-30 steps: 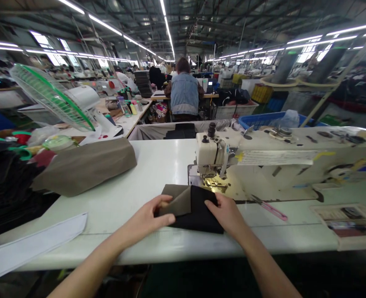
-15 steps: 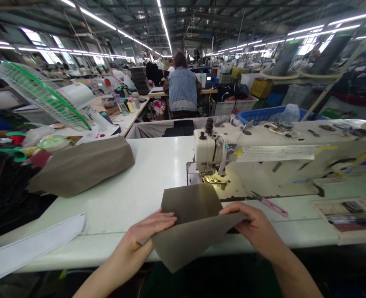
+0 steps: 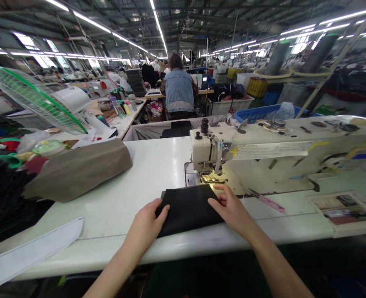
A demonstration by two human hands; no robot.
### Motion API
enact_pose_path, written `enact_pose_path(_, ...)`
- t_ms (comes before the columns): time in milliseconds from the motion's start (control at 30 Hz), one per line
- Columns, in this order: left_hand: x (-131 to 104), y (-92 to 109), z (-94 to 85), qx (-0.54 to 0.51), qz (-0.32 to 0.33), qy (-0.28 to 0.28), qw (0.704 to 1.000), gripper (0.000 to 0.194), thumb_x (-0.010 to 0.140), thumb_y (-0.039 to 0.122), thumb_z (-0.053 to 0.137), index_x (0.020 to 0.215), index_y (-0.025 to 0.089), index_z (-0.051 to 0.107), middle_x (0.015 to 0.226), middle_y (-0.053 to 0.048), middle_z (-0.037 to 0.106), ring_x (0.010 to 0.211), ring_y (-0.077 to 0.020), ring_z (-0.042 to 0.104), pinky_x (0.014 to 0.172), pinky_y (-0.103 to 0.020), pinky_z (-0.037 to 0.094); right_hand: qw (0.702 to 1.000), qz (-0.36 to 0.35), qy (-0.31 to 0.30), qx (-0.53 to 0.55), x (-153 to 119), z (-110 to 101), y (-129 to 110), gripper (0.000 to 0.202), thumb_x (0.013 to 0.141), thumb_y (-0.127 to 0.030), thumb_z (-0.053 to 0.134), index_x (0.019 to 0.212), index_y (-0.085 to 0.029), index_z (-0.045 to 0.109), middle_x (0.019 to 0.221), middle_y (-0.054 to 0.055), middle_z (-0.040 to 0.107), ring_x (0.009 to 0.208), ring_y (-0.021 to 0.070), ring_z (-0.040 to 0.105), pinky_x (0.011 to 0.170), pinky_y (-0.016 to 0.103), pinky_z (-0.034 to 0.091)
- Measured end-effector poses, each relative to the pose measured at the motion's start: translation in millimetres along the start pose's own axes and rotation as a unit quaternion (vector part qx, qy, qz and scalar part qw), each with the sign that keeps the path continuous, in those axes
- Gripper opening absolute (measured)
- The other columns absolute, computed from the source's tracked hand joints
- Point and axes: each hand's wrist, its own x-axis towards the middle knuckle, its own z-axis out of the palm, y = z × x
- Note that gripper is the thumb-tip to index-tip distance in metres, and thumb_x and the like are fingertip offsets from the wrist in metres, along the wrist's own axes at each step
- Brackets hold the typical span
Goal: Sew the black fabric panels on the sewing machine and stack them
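A black fabric piece lies flat near the table's front edge, with a sliver of grey-brown cloth showing at its upper left corner. My left hand grips its left edge, thumb on top and fingers at the side. At the right edge my right hand holds the fabric between thumb and curled fingers, one finger reaching along the far corner. Just beyond the fabric's far edge is the lit needle area of a white sewing machine.
Pink-handled scissors and a tray of small tools lie right. Grey-brown cloth, a white strip and a fan are left. A person in a denim vest sits ahead.
The raised grey-brown flap has come down, and the black side now faces up. Both hands have shifted to the fabric's side edges. The view has turned slightly.
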Motion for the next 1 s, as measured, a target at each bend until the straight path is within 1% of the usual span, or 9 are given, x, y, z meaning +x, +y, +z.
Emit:
enact_pose_path(100, -3.0, -2.2, -0.9, 0.005, -0.01, 0.014, 1.0, 0.029, 0.091, 0.047, 0.037, 0.079, 0.024, 0.05, 0.07, -0.003, 0.063, 0.067, -0.0226, 0.06, 0.065, -0.031, 0.04, 0.998, -0.018, -0.048, -0.025, -8.9, -5.2, -3.8, 0.021, 0.082, -0.035, 0.058, 0.097, -0.022, 0.063, 0.072, -0.002, 0.06, 0.068, 0.017, 0.06, 0.066, 0.029, 0.046)
enact_pose_path(167, -3.8, -4.7, -1.9, 0.014, -0.021, 0.013, 1.0, 0.028, 0.092, 0.047, 0.036, 0.082, 0.024, 0.05, 0.071, -0.003, 0.063, 0.068, -0.0234, 0.061, 0.065, -0.032, 0.04, 0.997, -0.021, -0.056, -0.054, -13.2, -4.9, -7.0, 0.017, 0.082, -0.032, 0.058, 0.092, -0.022, 0.068, 0.073, -0.001, 0.062, 0.068, 0.0168, 0.059, 0.066, 0.029, 0.045)
enact_pose_path(300, -2.0, -8.0, -0.4, 0.037, -0.015, -0.003, 0.999, 0.026, 0.091, 0.047, 0.04, 0.082, 0.025, 0.049, 0.073, -0.004, 0.065, 0.071, -0.0254, 0.064, 0.066, -0.032, 0.04, 0.994, -0.041, -0.025, -0.096, -16.6, 1.3, -8.4, 0.021, 0.085, -0.033, 0.06, 0.096, -0.021, 0.074, 0.072, 0.0, 0.064, 0.065, 0.0167, 0.056, 0.064, 0.029, 0.044)
enact_pose_path(367, -1.6, -8.1, 1.3, 0.037, -0.012, 0.001, 0.999, 0.026, 0.092, 0.048, 0.039, 0.083, 0.025, 0.048, 0.072, -0.003, 0.065, 0.072, -0.0259, 0.065, 0.065, -0.032, 0.041, 0.993, -0.058, 0.004, -0.103, -16.7, 4.0, -7.1, 0.027, 0.088, -0.038, 0.06, 0.104, -0.021, 0.075, 0.079, 0.002, 0.067, 0.066, 0.0169, 0.057, 0.065, 0.029, 0.046)
enact_pose_path(433, -2.0, -7.8, 2.4, 0.034, -0.017, 0.008, 0.999, 0.026, 0.092, 0.049, 0.038, 0.084, 0.025, 0.047, 0.071, -0.003, 0.064, 0.071, -0.026, 0.065, 0.065, -0.032, 0.041, 0.991, -0.078, 0.024, -0.106, -16.4, 5.5, -5.3, 0.03, 0.091, -0.038, 0.059, 0.108, -0.02, 0.075, 0.086, 0.004, 0.069, 0.069, 0.0174, 0.059, 0.068, 0.03, 0.048)
enact_pose_path(500, -2.8, -7.6, 2.8, 0.032, -0.022, 0.011, 0.999, 0.026, 0.093, 0.049, 0.038, 0.085, 0.025, 0.047, 0.071, -0.002, 0.064, 0.071, -0.026, 0.065, 0.066, -0.032, 0.042, 0.988, -0.096, 0.033, -0.112, -16.6, 6.6, -3.0, 0.026, 0.092, -0.031, 0.056, 0.103, -0.018, 0.076, 0.086, 0.005, 0.069, 0.073, 0.0178, 0.062, 0.072, 0.03, 0.05)
enact_pose_path(600, -3.4, -6.8, 2.7, 0.045, -0.03, 0.007, 0.998, 0.026, 0.094, 0.048, 0.037, 0.085, 0.025, 0.046, 0.072, -0.003, 0.064, 0.073, -0.0263, 0.066, 0.067, -0.032, 0.042, 0.983, -0.125, 0.051, -0.126, -18.8, 8.3, 1.1, 0.022, 0.091, -0.022, 0.055, 0.095, -0.017, 0.076, 0.08, 0.004, 0.067, 0.073, 0.0181, 0.063, 0.073, 0.03, 0.05)
enact_pose_path(767, -1.6, -0.7, 2.6, 0.099, -0.04, -0.008, 0.994, 0.022, 0.096, 0.044, 0.041, 0.089, 0.024, 0.049, 0.079, -0.006, 0.068, 0.079, -0.0279, 0.069, 0.069, -0.032, 0.042, 0.975, -0.151, 0.085, -0.137, -22.9, 10.2, 5.5, 0.021, 0.09, -0.02, 0.055, 0.095, -0.017, 0.075, 0.076, 0.004, 0.065, 0.07, 0.0177, 0.062, 0.071, 0.029, 0.051)
enact_pose_path(1000, -0.3, 4.1, 0.7, 0.141, -0.048, -0.024, 0.989, 0.021, 0.1, 0.04, 0.041, 0.091, 0.023, 0.049, 0.081, -0.007, 0.07, 0.081, -0.0282, 0.07, 0.069, -0.031, 0.042, 0.975, -0.141, 0.085, -0.148, -20.2, 10.9, 4.4, 0.021, 0.089, -0.018, 0.056, 0.094, -0.016, 0.076, 0.075, 0.003, 0.065, 0.068, 0.0177, 0.062, 0.069, 0.03, 0.051)
